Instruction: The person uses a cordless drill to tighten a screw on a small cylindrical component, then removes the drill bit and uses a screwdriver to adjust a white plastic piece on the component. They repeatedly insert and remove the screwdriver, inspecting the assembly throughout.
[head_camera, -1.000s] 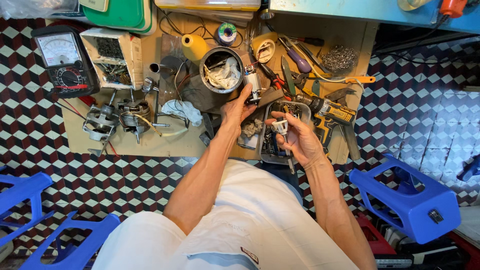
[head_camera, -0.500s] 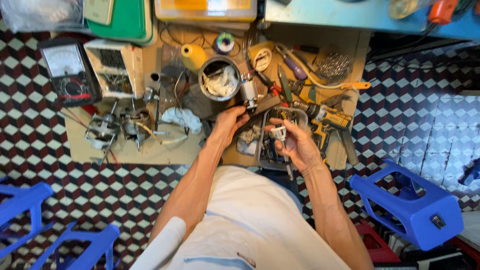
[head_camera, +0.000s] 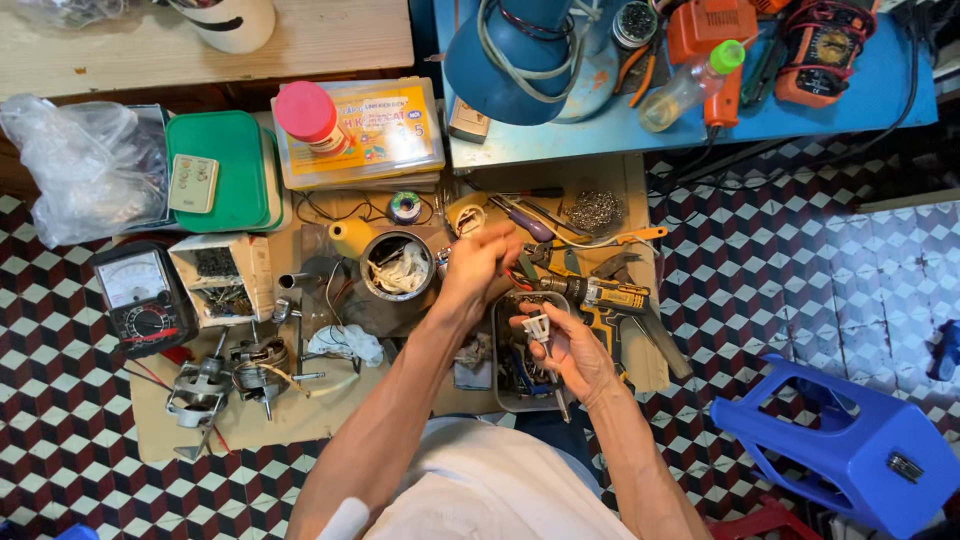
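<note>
Left hand (head_camera: 478, 262) was raised past metal can (head_camera: 398, 266), fingers closed on small part; white plug (head_camera: 537, 327) was pinched by right hand (head_camera: 572, 350) below it.

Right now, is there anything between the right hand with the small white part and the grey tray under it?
Nothing visible. The right hand holds the small white part directly above the grey tray; only the tray's own loose contents lie beneath.

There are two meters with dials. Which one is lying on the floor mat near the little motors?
The black meter with the white dial face, left of the hands. The other one, the orange meter, sits up on the blue table.
</note>
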